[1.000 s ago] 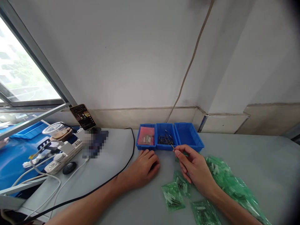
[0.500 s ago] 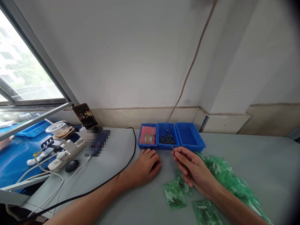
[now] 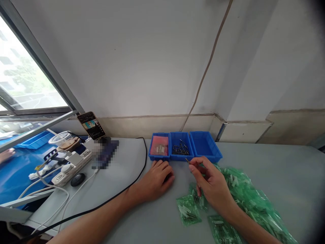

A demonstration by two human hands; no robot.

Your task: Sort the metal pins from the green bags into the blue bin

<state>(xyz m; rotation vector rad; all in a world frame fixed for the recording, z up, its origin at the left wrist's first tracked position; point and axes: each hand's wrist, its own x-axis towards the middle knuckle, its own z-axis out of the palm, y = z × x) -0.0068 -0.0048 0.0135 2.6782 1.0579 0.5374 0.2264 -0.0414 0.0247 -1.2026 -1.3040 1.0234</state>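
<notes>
My right hand (image 3: 210, 179) pinches a small, thin brass-coloured piece (image 3: 187, 160) between thumb and forefinger, just in front of the middle blue bin (image 3: 180, 157). That bin holds several dark, slender metal pieces that look like screws (image 3: 180, 148). Resting on the table, my left hand (image 3: 159, 178) lies with its fingers loosely stretched out near the left blue bin (image 3: 158, 158), holding nothing. A pink packet (image 3: 159, 141) and a clear bag with pale pieces (image 3: 160, 149) lie in the left bin. Small green bags (image 3: 188, 210) with white and metal pieces lie below my right hand.
On the right are a blue bin (image 3: 206, 145) and a large green plastic bag (image 3: 251, 193). A black cable (image 3: 111, 201) crosses the table. At left stand a phone (image 3: 91, 125), a power strip (image 3: 73, 166) and a black mouse (image 3: 78, 180). Another person's hand (image 3: 7, 155) shows far left.
My right hand has turned slightly and its lower fingers have shifted, still pinching the thin piece. The left hand stays in place. The phone's screen picture differs.
</notes>
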